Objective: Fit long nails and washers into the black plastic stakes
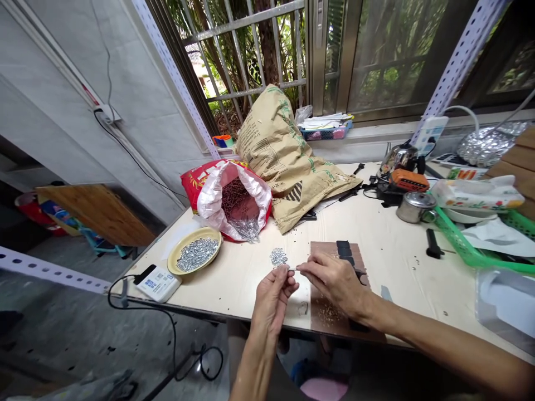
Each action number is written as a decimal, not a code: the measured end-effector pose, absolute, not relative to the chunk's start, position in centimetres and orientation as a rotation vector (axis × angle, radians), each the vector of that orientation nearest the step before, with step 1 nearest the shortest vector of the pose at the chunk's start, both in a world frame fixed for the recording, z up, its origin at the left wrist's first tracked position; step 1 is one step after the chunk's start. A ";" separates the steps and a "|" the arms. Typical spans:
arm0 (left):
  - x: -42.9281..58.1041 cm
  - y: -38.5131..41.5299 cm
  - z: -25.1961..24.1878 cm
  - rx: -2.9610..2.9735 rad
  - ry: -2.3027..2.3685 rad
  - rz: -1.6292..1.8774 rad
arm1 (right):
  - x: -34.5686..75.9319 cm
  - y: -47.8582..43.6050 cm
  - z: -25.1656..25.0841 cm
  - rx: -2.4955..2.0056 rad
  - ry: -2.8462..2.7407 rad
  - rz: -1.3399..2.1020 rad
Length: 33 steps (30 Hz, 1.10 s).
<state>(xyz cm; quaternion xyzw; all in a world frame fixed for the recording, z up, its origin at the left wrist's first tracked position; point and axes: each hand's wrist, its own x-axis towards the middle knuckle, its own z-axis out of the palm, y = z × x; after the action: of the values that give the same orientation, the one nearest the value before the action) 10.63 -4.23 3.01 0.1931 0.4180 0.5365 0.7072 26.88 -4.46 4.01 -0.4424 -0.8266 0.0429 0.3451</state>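
Observation:
My left hand (276,295) is closed in a pinch at the table's front, with a small, thin metal piece (292,269) at its fingertips. From the right, my right hand (336,281) pinches with thumb and forefinger at the other end of this piece. It is too small to tell its exact kind. Just beyond the left fingertips lies a little pile of shiny metal parts (278,256). Under my right hand is a brown board (316,295) with dark pads (345,250) on it, partly hidden by the hand.
Left on the table stand a yellow dish (172,262) of small silvery parts and a white box (159,283) with a cable. Behind are an open red bag (200,172) of thin reddish-brown pieces and a large paper sack (276,150). A green basket (463,250) and metal cup (413,207) sit right.

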 end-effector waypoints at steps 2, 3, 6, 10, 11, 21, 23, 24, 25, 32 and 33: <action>10.8 -4.5 3.1 0.482 0.941 1.200 | 26.9 -4.8 4.0 -1.158 -2.148 0.055; 10.9 -4.6 3.0 0.508 0.948 1.209 | 26.9 -5.0 3.9 -1.165 -2.156 0.023; 11.1 -4.8 2.8 0.585 0.983 1.257 | 26.8 -5.5 3.6 -1.208 -2.203 -0.092; 11.2 -5.0 2.5 0.676 1.037 1.295 | 26.7 -6.0 3.2 -1.258 -2.236 -0.200; 11.2 -5.0 2.5 0.679 1.036 1.293 | 26.6 -6.1 3.1 -1.261 -2.234 -0.201; 11.4 -5.1 2.3 0.695 1.071 1.180 | 27.1 -6.5 3.0 -1.279 -2.247 -0.153; 11.5 -5.3 2.2 0.858 1.149 1.197 | 27.3 -6.5 3.0 -1.308 -2.218 -0.059; 11.5 -5.3 2.2 0.953 1.199 1.203 | 27.4 -6.5 3.0 -1.320 -2.196 0.014; 11.5 -5.4 2.1 1.040 1.247 1.204 | 27.6 -6.5 3.0 -1.329 -2.173 0.086; 11.9 -5.3 1.8 1.168 1.318 1.147 | 27.9 -6.7 2.7 -1.325 -2.167 -0.057; 12.0 -5.2 1.8 1.153 1.311 1.146 | 27.9 -6.8 2.5 -1.332 -2.169 -0.051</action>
<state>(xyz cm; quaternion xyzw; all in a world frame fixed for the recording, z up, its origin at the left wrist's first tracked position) 11.97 -5.22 1.79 0.4773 0.5428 0.4743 0.5025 27.93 -6.77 2.54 -0.5003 -0.8144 -0.0191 0.2934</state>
